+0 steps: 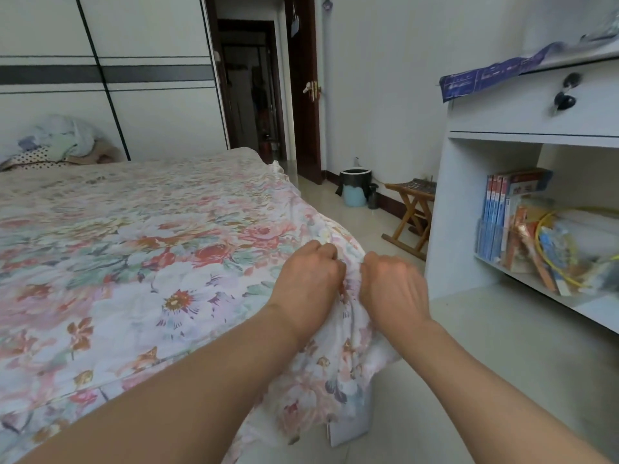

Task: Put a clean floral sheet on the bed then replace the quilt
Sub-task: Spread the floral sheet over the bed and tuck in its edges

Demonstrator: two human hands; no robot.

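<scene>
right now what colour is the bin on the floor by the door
Light blue below with a dark upper part, the bin; head view, the only one.

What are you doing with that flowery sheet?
A person is putting a floral sheet on the bed. Both hands are at the bed's near right corner: the left hand and the right hand each have a grip on bunched-up sheet there. The rest of the sheet lies spread over the bed, and some hangs down the side toward the floor. A pile of bedding, maybe the quilt, sits at the far end of the bed, so the quilt is not back on yet.
</scene>
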